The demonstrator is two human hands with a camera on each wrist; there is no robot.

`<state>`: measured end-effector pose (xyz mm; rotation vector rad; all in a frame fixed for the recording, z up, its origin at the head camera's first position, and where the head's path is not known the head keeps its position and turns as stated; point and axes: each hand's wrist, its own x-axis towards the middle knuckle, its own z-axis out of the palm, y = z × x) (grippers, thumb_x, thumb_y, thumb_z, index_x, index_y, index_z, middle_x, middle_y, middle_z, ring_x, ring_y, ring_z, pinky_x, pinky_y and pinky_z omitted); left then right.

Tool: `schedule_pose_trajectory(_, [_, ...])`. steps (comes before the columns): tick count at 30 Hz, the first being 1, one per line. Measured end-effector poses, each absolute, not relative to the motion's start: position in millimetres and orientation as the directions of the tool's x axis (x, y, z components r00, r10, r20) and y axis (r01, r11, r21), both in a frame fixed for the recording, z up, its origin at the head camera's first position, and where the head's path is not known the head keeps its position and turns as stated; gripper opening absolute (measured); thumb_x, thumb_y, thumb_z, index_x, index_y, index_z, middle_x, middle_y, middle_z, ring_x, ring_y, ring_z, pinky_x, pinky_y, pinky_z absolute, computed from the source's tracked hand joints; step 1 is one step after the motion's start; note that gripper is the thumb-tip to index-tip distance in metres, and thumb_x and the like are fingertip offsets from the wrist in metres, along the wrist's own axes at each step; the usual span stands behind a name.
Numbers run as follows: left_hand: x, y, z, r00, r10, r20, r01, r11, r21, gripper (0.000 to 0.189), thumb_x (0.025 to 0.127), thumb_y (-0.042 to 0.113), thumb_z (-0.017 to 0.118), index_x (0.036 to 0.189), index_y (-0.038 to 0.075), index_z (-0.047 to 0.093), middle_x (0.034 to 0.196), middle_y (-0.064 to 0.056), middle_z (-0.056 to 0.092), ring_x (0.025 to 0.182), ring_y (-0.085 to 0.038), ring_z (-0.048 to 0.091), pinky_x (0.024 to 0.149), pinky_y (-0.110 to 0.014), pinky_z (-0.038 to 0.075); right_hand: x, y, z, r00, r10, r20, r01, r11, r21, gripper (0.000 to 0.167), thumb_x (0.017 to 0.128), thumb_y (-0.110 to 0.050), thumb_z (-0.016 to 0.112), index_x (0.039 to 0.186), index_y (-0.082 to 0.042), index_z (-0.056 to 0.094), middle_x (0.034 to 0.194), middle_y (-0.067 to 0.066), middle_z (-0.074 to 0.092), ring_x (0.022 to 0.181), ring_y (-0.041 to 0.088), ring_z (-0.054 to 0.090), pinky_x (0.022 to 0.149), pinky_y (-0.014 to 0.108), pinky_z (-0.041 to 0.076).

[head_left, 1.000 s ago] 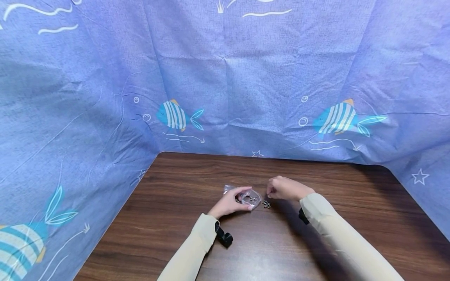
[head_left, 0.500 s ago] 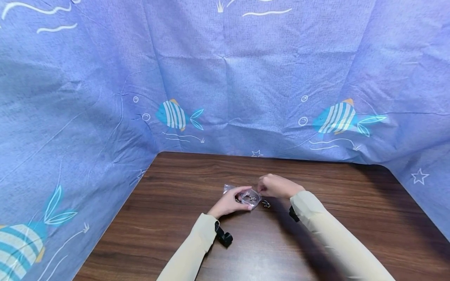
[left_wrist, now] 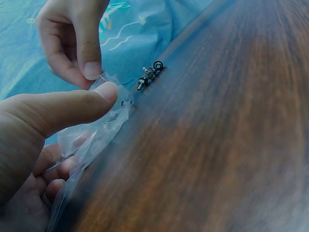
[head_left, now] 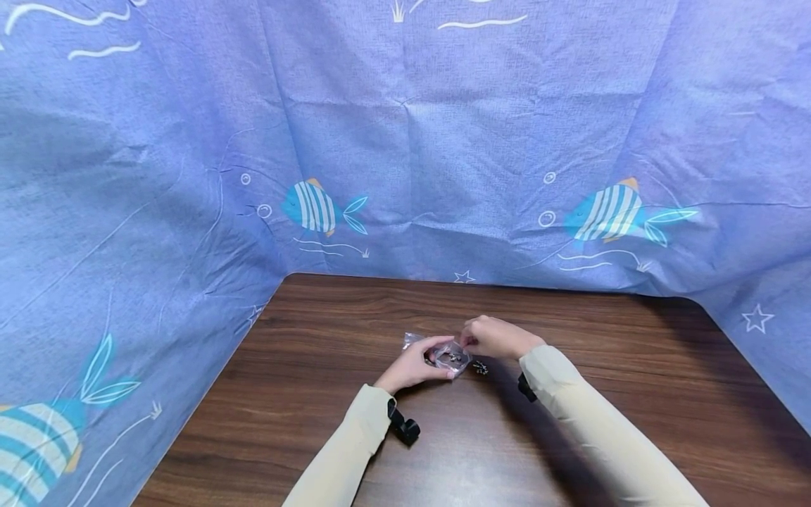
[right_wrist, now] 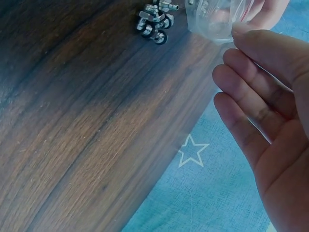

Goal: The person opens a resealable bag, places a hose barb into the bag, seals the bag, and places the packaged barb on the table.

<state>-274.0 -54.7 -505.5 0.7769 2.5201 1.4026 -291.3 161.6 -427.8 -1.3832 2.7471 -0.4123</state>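
Observation:
My left hand [head_left: 415, 364] holds a clear plastic bag [left_wrist: 91, 140] on the table, thumb on one side and fingers on the other, keeping its mouth wide. Small metal pieces [head_left: 455, 358] show inside the bag. My right hand [head_left: 497, 336] is at the far right side of the bag's mouth. Its thumb and forefinger pinch the rim, while the other fingers [right_wrist: 246, 123] are loosely bent. Close beside the bag lies a small pile of shiny metal parts with black rings [right_wrist: 155, 21]; their exact kind is hard to make out.
The dark wood-grain table [head_left: 329, 310] spreads out around both hands. Blue cloth printed with fish [head_left: 405, 155] hangs behind the table and along its sides. A black wrist camera [head_left: 403, 426] sits on the left forearm, near the tabletop.
My right hand has come left from beside the metal pile to the bag's rim. The rim has shifted shape slightly. My left hand has stayed in place.

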Motion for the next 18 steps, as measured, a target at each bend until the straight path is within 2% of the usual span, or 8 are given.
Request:
schedule_pose_trajectory(4, [-273.7,-55.2,-505.6,-0.855,0.506,0.112,0.359,0.423,0.832,0.068,0.074,0.028,0.083,0.136,0.021,0.055,0.124,-0.004,0.062,0.095,-0.009,0.053,0.084,-0.024,0.044,-291.1,165.0,-427.7,-0.599,-0.797,0.074,-0.785,0.566,-0.252,0.003,0.081,-0.007,0.072,0.084,-0.008,0.073,0.081,-0.004,0.067,0.073,0.007,0.061,0.071,0.021,0.052])
schedule_pose_trajectory(10, [-274.1,-55.4,-506.3,-0.838,0.523,0.156,0.404,0.402,0.822,0.067,0.076,0.026,0.082,0.136,0.016,0.055,0.122,-0.006,0.062,0.094,-0.008,0.053,0.081,-0.023,0.044,-290.4,171.1,-427.7,-0.608,-0.792,0.05,-0.771,0.574,-0.276,0.004,0.08,-0.007,0.073,0.084,-0.009,0.073,0.081,-0.004,0.068,0.073,0.006,0.062,0.07,0.02,0.052])
schedule_pose_trajectory(18, [-273.6,-54.3,-504.8,-0.851,0.512,0.113,0.357,0.407,0.841,0.068,0.075,0.023,0.083,0.137,0.015,0.055,0.098,-0.003,0.062,0.079,-0.008,0.05,0.07,-0.02,0.043,-283.6,181.3,-427.5,-0.629,-0.777,0.019,-0.75,0.601,-0.276,0.005,0.08,-0.005,0.072,0.083,-0.009,0.073,0.08,-0.003,0.068,0.074,0.008,0.063,0.07,0.022,0.052])
